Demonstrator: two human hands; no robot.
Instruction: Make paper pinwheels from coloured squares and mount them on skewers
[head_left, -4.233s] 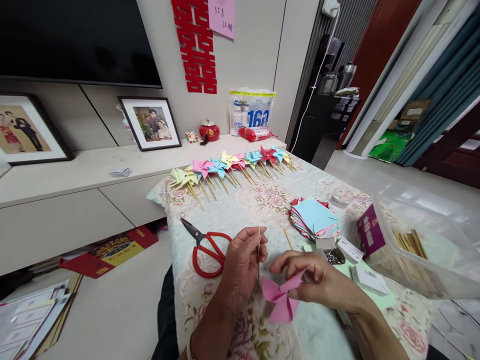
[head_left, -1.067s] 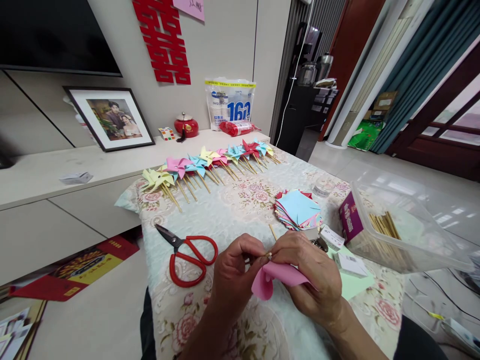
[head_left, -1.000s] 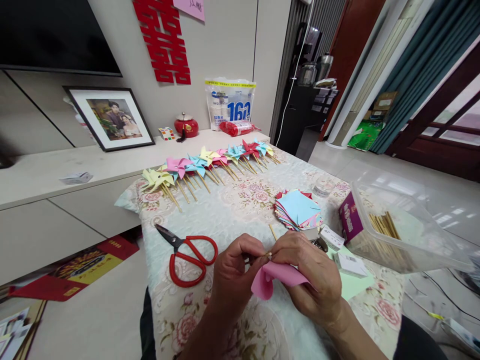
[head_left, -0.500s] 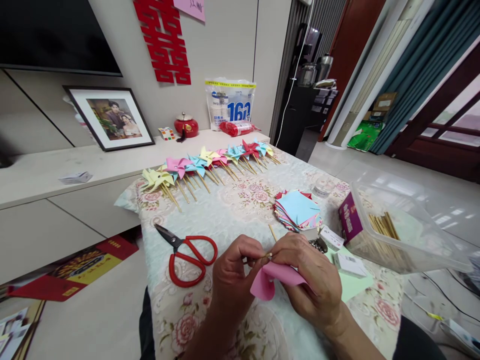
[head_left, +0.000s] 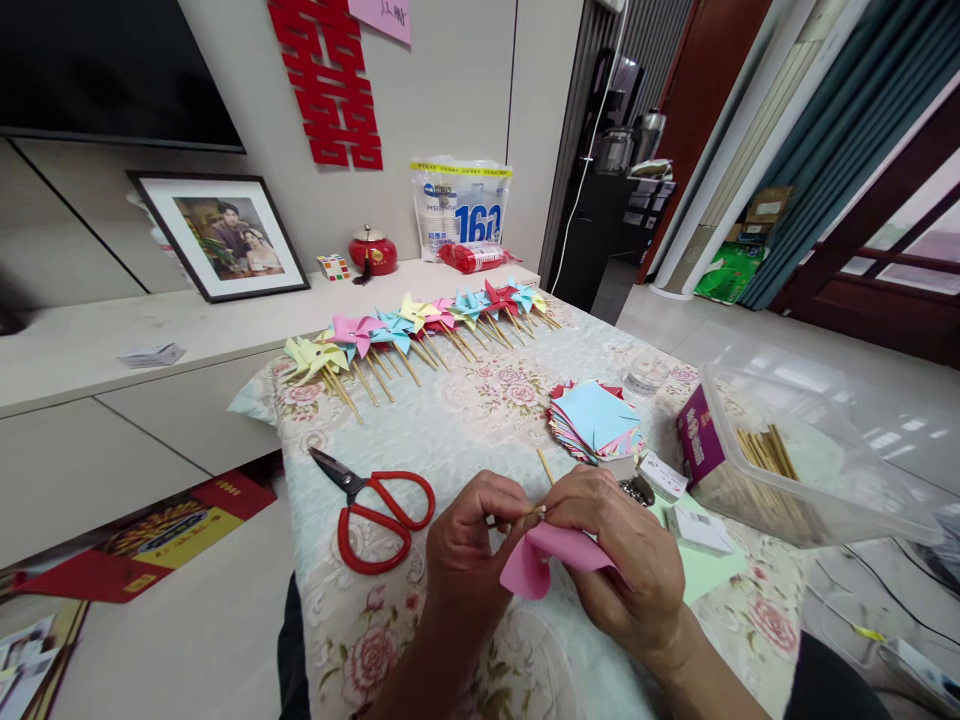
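Observation:
My left hand (head_left: 469, 545) pinches a thin wooden stick (head_left: 531, 512) near its tip, over the near part of the floral tablecloth (head_left: 465, 425). My right hand (head_left: 626, 560) holds a folded pink paper pinwheel (head_left: 536, 560) pressed against that stick tip, fingertips of both hands touching. Most of the stick is hidden behind the hands. Red-handled scissors (head_left: 375, 505) lie just left of my left hand.
A row of finished pinwheels (head_left: 420, 325) lies along the far table edge. A stack of coloured paper squares (head_left: 596, 418) sits right of centre, small boxes (head_left: 664, 475) near it. A clear plastic bin (head_left: 806, 460) with wooden sticks stands at the right.
Since 4.2 s ago the view shifted and the pinwheel went from hanging open beside the stick to being pressed onto its tip. Over the last second the hands barely moved.

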